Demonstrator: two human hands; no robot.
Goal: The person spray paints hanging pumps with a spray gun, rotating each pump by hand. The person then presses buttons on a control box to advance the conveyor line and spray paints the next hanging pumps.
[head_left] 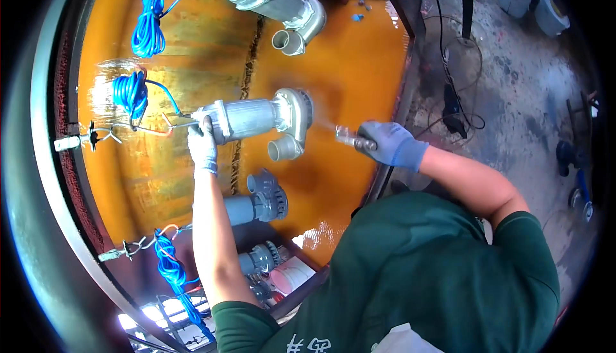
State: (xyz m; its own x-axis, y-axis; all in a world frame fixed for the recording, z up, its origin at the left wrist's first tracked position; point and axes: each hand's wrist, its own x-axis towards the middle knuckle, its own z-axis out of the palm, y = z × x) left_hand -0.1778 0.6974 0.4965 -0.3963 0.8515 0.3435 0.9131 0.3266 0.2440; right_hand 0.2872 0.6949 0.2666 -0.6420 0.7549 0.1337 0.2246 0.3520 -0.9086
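A silver-grey submersible pump (249, 118) hangs in the middle, with a round volute and a short outlet pipe at its right end. My gloved left hand (203, 147) is closed on the pump's cable end. Off to the right, my gloved right hand (393, 142) is wrapped around a small spray gun (345, 135). Its nozzle points left at the pump's round end, a short gap away, and a faint mist shows between them. A coil of blue cable (130, 95) hangs by the pump, next to a hook and chain (109, 136).
More pumps hang in the row: one grey pump (276, 3) above, others (256, 204) below. An orange-stained wet panel (346, 180) lies behind them. A pink-and-white bucket (292, 276) stands at the lower middle. Black cable (453, 106) and pale buckets (550, 14) are on the right-hand floor.
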